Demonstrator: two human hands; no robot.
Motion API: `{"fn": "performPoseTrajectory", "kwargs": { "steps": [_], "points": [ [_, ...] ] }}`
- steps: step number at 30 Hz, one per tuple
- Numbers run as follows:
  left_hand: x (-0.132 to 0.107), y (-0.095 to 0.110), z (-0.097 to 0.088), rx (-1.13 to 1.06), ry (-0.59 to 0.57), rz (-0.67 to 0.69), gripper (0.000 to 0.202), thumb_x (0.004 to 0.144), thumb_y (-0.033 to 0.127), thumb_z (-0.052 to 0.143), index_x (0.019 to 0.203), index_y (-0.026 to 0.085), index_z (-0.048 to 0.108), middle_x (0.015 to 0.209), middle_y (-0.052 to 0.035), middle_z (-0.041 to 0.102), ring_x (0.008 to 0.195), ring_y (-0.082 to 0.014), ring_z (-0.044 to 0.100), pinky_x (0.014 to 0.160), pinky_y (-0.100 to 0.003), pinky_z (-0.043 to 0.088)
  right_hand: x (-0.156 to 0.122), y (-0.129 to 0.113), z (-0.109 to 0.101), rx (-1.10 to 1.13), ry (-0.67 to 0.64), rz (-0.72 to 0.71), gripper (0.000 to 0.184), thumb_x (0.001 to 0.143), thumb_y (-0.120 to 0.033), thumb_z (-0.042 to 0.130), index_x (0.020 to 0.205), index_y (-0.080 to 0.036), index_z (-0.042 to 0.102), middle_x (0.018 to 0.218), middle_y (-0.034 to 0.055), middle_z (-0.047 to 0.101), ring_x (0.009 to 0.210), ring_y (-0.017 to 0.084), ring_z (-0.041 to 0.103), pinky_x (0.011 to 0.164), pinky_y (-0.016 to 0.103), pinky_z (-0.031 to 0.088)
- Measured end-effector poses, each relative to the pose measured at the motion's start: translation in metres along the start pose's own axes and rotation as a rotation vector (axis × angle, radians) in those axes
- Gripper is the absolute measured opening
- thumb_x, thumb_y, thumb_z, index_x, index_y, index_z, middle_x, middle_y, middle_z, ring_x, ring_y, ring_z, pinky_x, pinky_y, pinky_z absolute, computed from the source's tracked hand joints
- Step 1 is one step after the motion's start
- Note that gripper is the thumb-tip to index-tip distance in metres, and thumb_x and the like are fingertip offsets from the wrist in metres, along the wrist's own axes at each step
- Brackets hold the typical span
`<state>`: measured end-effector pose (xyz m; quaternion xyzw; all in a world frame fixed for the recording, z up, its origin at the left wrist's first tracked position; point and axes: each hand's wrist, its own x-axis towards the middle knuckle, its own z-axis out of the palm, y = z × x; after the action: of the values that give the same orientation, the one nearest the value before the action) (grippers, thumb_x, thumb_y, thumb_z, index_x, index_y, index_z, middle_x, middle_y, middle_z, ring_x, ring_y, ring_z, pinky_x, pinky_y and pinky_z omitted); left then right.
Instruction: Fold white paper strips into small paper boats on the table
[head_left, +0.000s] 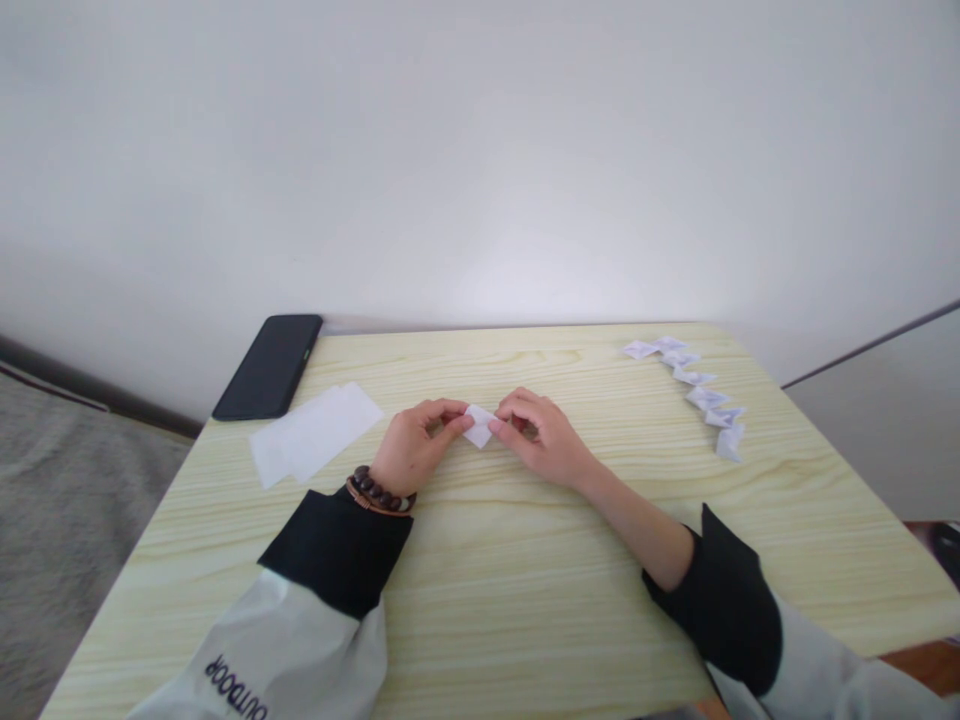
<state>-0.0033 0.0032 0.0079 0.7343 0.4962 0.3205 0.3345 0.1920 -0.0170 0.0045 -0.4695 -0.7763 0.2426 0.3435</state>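
Black phone (268,367), white sheets (319,430) left of the left hand (416,445), which pinches small folded paper (478,432) held between hands; right hand (547,440) pinches its opposite corner. Paper boats (707,399) beyond right hand. Looks mid-fold; next crease likely needs steady fingertips.

"Where are the hands?"

"At the folded paper (480,430): the left hand (415,442) pinches its left corner between thumb (457,427) and index finger (448,406), the right hand (551,437) its right corner likewise, backs of both hands upward."

"And the arms?"

"The left arm (300,610), sleeved, slants in from the paper's near left; the right arm (639,520), partly bare, from its near right."
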Motion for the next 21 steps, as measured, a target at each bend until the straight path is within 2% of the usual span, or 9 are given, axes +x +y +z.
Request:
{"fn": "performPoseTrajectory", "kwargs": {
  "steps": [12,16,21],
  "points": [
    [-0.0026,0.0077,-0.003,-0.032,-0.062,-0.023,0.033,0.079,0.045,0.057,0.09,0.017,0.07,0.078,-0.0027,0.071,0.063,-0.0151,0.058,0.058,-0.026,0.043,-0.0006,0.0004,-0.0022,0.085,0.004,-0.036,0.021,0.09,-0.029,0.048,0.073,-0.019,0.056,0.075,0.0007,0.055,0.068,0.012,0.052,0.062,0.025,0.04],
    [-0.0023,0.0092,-0.0029,-0.044,-0.088,-0.046,0.033,0.078,0.046,0.059,0.084,0.016,0.071,0.073,-0.0027,0.07,0.061,-0.0146,0.057,0.057,-0.026,0.043,-0.0012,-0.0011,-0.0042,0.131,-0.052,-0.055,0.02,0.09,-0.028,0.048,0.075,-0.019,0.057,0.079,0.0012,0.054,0.067,0.011,0.052,0.06,0.024,0.041],
    [-0.0021,0.0101,-0.0055,-0.124,-0.164,-0.043,0.034,0.081,0.045,0.055,0.08,0.015,0.072,0.075,-0.0034,0.071,0.067,-0.0162,0.06,0.062,-0.025,0.045,-0.0015,-0.0006,-0.0062,0.226,-0.132,-0.099,0.018,0.09,-0.028,0.049,0.078,-0.018,0.057,0.084,0.0024,0.052,0.067,0.01,0.048,0.056,0.021,0.039]
  ]
}}
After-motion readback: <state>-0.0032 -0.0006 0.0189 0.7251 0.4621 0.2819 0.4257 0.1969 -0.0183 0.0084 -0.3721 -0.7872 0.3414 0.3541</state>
